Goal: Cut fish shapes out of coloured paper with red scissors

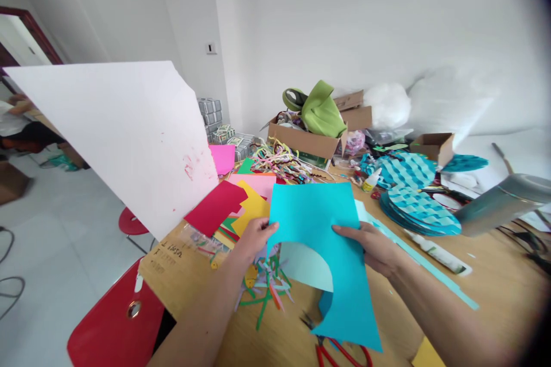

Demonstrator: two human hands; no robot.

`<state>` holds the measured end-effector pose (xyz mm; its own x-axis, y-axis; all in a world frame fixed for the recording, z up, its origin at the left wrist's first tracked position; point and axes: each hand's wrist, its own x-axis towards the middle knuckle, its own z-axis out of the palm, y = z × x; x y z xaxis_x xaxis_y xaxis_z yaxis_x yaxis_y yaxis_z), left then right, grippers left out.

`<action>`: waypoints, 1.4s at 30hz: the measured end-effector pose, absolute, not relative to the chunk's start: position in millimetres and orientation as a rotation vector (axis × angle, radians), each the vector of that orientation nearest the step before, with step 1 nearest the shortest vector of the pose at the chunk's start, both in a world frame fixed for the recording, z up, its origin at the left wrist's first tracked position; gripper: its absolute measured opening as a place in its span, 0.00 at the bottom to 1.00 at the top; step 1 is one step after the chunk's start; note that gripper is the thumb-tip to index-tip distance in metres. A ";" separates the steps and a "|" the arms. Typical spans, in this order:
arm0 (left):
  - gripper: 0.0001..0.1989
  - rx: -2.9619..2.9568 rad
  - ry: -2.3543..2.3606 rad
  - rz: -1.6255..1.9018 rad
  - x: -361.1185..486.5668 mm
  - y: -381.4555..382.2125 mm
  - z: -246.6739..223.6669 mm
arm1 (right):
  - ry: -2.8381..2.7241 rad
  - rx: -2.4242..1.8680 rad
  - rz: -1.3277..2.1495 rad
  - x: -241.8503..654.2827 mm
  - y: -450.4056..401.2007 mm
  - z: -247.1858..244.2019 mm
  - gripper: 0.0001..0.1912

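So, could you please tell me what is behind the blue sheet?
A pale piece, the table and a red-handled tool show partly past its edges; the sheet covers the rest.

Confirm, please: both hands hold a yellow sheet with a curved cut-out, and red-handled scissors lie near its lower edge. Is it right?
Not yellow: the head view shows a blue sheet with that curved cut-out. The left hand and right hand hold it, and the red-handled scissors lie near its lower edge.
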<state>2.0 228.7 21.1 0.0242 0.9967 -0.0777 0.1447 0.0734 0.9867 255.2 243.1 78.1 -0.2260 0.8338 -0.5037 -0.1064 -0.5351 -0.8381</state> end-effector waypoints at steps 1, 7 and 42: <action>0.17 1.238 1.294 1.083 -4.8 227.4 24.5 | -0.906 -1.334 1.826 258.6 242.6 82.5 0.10; 0.23 1.518 1.748 1.027 -81.9 238.1 27.7 | -0.823 -1.210 1.704 284.9 242.9 106.8 0.18; 0.42 2.189 2.177 -0.159 -13.5 243.1 35.7 | -0.717 -1.179 1.590 292.4 221.8 128.0 0.14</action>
